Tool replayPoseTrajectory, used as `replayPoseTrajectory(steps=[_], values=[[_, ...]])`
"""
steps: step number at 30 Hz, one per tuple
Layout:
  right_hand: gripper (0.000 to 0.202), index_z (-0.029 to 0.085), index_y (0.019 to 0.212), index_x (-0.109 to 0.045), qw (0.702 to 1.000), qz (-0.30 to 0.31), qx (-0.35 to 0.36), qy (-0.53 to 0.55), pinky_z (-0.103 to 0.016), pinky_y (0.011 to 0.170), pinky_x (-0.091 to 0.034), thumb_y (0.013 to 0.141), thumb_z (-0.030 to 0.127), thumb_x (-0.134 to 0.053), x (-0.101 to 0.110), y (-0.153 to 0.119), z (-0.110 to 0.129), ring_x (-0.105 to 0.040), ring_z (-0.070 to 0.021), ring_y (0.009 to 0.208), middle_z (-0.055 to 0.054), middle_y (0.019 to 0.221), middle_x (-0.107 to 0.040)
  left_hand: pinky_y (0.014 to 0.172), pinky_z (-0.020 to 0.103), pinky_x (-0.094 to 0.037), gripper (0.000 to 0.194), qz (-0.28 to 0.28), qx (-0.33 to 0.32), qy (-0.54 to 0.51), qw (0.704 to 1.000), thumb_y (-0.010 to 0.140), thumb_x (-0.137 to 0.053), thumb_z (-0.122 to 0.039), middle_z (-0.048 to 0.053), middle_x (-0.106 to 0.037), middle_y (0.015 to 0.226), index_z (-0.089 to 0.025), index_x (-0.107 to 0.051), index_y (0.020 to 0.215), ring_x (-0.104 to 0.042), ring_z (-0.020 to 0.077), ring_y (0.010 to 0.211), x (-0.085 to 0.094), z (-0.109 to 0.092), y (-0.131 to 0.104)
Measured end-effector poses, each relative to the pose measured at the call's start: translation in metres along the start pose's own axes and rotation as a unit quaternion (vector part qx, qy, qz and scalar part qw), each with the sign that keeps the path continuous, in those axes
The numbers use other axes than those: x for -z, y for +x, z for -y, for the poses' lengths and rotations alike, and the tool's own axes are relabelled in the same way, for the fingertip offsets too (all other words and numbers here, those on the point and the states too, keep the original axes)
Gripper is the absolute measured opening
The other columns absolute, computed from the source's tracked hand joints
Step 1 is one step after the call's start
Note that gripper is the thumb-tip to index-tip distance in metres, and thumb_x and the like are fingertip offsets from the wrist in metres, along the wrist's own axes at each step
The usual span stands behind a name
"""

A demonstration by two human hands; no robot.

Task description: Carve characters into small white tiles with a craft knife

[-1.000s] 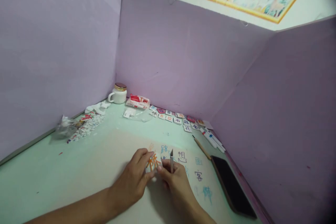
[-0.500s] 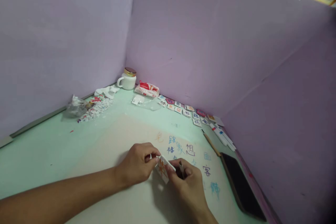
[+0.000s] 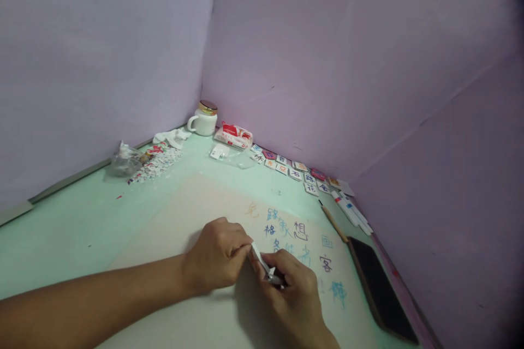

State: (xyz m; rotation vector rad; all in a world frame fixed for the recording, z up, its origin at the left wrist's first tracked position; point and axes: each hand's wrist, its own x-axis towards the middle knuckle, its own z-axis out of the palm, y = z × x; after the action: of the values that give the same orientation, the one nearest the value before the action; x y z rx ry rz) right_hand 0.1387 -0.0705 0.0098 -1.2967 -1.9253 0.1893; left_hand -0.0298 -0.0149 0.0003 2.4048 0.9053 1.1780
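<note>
between pinched fingertips (image 3: pixel 247 242), holding a white card (image 3: pixel 260 257) by its far end with the left hand (image 3: pixel 219 256) and lower down with the right hand (image 3: pixel 295 289), also curled around a metal knife (image 3: pixel 275 280). apparently partway trimmed and not yet laid down; thin, nearly edge-on above the pale sheet (image 3: pixel 176 229), with its face mostly hidden. beyond, near the wall (image 3: pixel 286 76), with lettered cards (image 3: pixel 295 174) seemingly done.
</note>
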Motion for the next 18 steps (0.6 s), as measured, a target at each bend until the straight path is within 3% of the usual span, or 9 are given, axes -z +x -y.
replayPoseTrajectory(steps=[10, 18], values=[[0.018, 0.011, 0.073, -0.067, 0.997, -0.027, 0.071, -0.025, -0.019, 0.039, -0.036, 0.080, 0.015, -0.051, -0.001, 0.004, 0.011, -0.048, -0.0094, 0.040, -0.002, 0.052, -0.056, 0.052, 0.029, -0.026, 0.022, -0.012, -0.070, 0.120, 0.990, 0.077, -0.045, -0.011, 0.001, -0.052, 0.054, -0.016, -0.052, 0.056, -0.040, 0.0130, 0.046, 0.006, -0.007, -0.001], [0.019, 0.012, 0.072, -0.069, 0.999, -0.032, 0.023, -0.010, -0.019, 0.040, -0.038, 0.079, 0.018, -0.052, -0.002, 0.002, 0.010, -0.050, -0.0099, 0.041, -0.002, 0.052, -0.058, 0.051, 0.024, -0.034, 0.024, 0.001, 0.015, 0.034, 0.999, 0.077, -0.044, -0.013, 0.000, -0.055, 0.053, -0.015, -0.055, 0.057, -0.050, 0.0117, 0.049, 0.003, -0.005, 0.002]])
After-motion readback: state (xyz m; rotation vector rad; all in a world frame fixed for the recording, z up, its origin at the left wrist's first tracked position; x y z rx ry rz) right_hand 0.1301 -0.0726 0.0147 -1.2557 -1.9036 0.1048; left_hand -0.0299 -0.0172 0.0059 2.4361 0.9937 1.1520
